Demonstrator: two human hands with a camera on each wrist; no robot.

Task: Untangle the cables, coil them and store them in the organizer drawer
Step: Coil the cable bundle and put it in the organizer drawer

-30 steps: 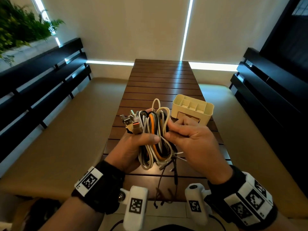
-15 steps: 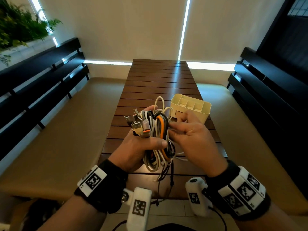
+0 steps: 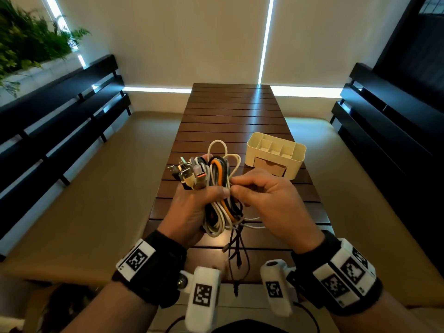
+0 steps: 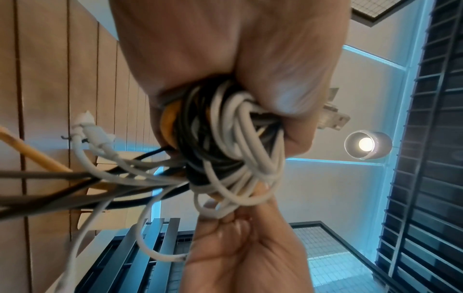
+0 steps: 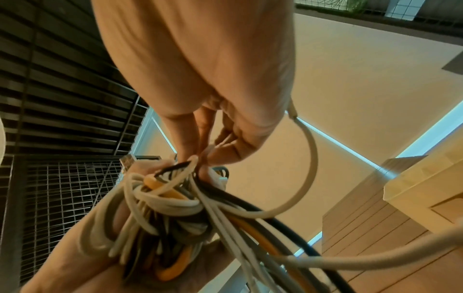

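a: above the near end of the slatted tabletop (image 3: 230,111), what is held?

b: left hand (image 3: 192,207) is wrapped around a cable bundle (image 3: 216,188) of white, black, grey and orange leads, plug ends sticking up at its left. loose tails hang below toward the table edge.

a: right hand (image 3: 271,200)?

b: fingertips (image 5: 220,154) pinched on a thin white cable (image 5: 192,160) at the bundle's right side.

a: organizer?

b: cream organizer (image 3: 298,164) sits on the tabletop beyond the hands, well apart from them; its drawer (image 3: 270,165) appears shut.

a: step in hand?

b: judged as untangling, early. nothing coiled or stored.

a: next move?

b: likely drawing the pinched lead clear while the left hand keeps hold; snagging on neighbouring loops is the risk.
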